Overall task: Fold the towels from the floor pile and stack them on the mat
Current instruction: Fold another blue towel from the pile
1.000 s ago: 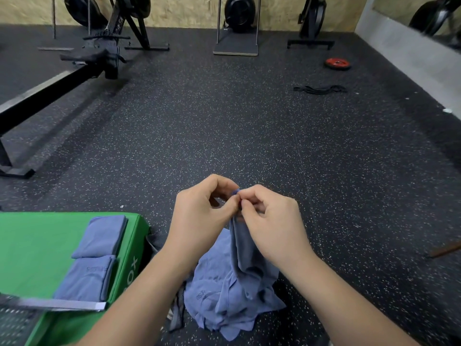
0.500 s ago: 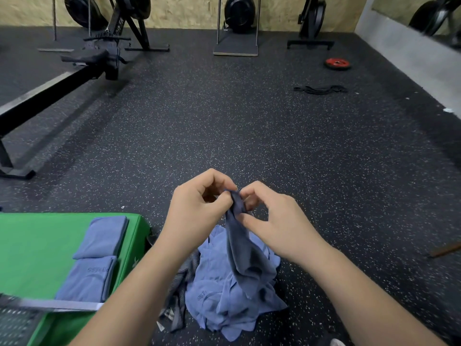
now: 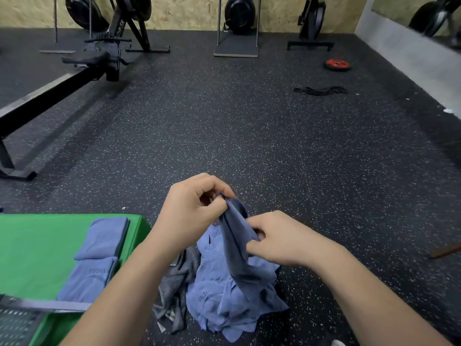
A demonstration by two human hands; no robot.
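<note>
A dark blue towel (image 3: 237, 236) hangs lifted above the floor pile (image 3: 224, 295) of crumpled blue and grey striped towels. My left hand (image 3: 192, 211) pinches the towel's top corner. My right hand (image 3: 277, 238) pinches its edge lower down and to the right. On the green mat (image 3: 32, 248) at the left lie two folded blue towels (image 3: 97, 258), one behind the other.
A rowing machine rail (image 3: 50, 96) runs along the left. More gym machines stand at the far wall. A red weight plate (image 3: 337, 64) and a black strap (image 3: 320, 90) lie on the black speckled floor at the far right. A grey metal object (image 3: 25, 318) overlaps the mat's near edge.
My hands were pinching the same corner together. My right hand has slid down and to the right along the towel's edge while my left hand keeps the corner.
</note>
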